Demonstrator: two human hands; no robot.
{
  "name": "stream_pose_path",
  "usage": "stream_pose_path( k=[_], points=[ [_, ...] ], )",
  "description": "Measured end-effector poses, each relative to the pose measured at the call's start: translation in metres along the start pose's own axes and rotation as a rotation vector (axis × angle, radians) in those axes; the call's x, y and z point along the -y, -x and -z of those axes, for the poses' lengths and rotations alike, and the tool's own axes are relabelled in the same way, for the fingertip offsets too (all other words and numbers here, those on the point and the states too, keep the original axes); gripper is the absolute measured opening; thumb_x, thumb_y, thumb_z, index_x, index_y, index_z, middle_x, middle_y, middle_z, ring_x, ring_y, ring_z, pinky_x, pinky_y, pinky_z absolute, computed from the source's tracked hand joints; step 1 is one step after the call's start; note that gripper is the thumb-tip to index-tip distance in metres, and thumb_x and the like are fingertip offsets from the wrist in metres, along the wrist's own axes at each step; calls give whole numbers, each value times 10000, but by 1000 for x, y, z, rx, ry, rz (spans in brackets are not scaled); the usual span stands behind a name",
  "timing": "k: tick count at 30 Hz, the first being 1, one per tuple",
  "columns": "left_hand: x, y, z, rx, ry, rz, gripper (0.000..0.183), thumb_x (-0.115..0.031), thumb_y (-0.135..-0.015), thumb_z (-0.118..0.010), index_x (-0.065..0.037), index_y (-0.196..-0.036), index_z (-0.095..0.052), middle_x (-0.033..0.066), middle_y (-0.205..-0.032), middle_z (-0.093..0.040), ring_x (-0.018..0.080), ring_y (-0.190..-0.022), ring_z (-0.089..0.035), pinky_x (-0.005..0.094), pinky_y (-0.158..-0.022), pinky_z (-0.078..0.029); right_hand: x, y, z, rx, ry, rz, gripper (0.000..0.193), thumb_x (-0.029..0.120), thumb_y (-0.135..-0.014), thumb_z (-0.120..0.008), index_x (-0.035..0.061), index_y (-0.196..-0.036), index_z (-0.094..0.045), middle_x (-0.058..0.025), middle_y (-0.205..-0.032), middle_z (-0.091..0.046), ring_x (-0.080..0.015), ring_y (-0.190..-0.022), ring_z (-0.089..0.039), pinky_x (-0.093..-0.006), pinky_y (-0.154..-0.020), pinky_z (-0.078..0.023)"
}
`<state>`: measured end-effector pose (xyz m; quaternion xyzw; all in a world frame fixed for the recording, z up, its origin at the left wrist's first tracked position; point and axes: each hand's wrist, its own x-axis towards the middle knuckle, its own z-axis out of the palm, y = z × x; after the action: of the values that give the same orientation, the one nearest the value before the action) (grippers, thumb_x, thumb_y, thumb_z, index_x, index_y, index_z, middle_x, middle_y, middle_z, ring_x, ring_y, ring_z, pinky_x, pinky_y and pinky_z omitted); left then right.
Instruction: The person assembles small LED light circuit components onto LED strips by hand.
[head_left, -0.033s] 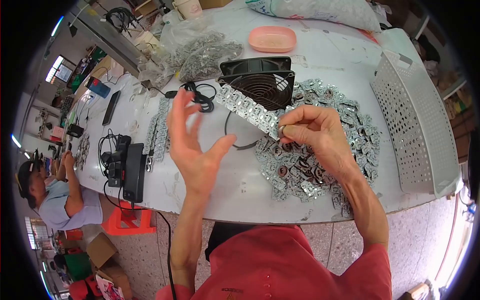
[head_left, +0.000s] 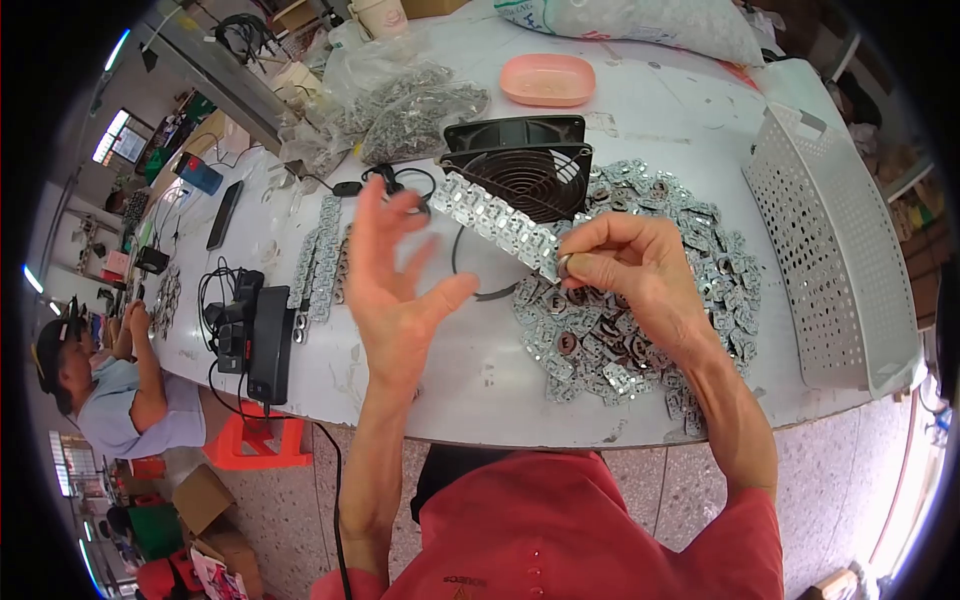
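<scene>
My right hand (head_left: 640,275) pinches the lower right end of a strip of joined silver metal pieces (head_left: 497,220) between thumb and fingers. A round metal part shows at that pinch. The strip slants up to the left, above the table and in front of a black fan (head_left: 520,185). My left hand (head_left: 400,315) is raised left of the strip, apart from it, with fingers spread and partly blurred; it holds nothing. Under and beside my right hand lies a heap of loose silver metal pieces (head_left: 715,270), some with dark round centres. More strips (head_left: 318,265) lie left of my left hand.
A white perforated basket (head_left: 825,250) stands at the right. Plastic bags of small parts (head_left: 420,115) and a pink dish (head_left: 547,80) are at the back. Black power adapters (head_left: 265,345) with cables lie left. A co-worker (head_left: 120,385) sits at the far left.
My left hand's fingers have shifted slightly to the right. The strip stays in my right hand, nearly unmoved.
</scene>
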<state>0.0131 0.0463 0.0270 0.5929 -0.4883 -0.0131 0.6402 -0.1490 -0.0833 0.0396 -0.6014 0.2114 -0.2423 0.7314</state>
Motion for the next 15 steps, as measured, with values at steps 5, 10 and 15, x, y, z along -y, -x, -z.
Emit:
stream_pose_path(
  k=[5, 10, 15],
  points=[
    [0, 5, -13, 192, 749, 674, 528, 38, -727, -626, 32, -1217, -430, 136, -1050, -571, 213, -944, -584, 375, -817, -498, -4, 4, -5, 32, 86, 31, 94, -40, -734, -603, -43, -825, -627, -64, -754, -628, -103, -711, -586, -225, -675, -480],
    [3, 4, -22, 264, 731, 753, 269, -18, -745, -655, 32, -996, -574, 108, -887, -629, 188, -782, -620, 306, -676, -534, -6, 5, -8, 63, 113, 32, 84, -44, -744, -596, -38, -822, -624, -57, -758, -625, -102, -719, -583, -227, -674, -480],
    [9, 0, -19, 277, 729, 761, 211, -8, -797, -591, 48, -999, -564, 161, -898, -628, 225, -774, -638, 364, -702, -562, -8, 0, 0, 37, 126, 31, 83, -34, -751, -590, -37, -828, -618, -56, -755, -622, -92, -695, -572, -216, -644, -469]
  ],
)
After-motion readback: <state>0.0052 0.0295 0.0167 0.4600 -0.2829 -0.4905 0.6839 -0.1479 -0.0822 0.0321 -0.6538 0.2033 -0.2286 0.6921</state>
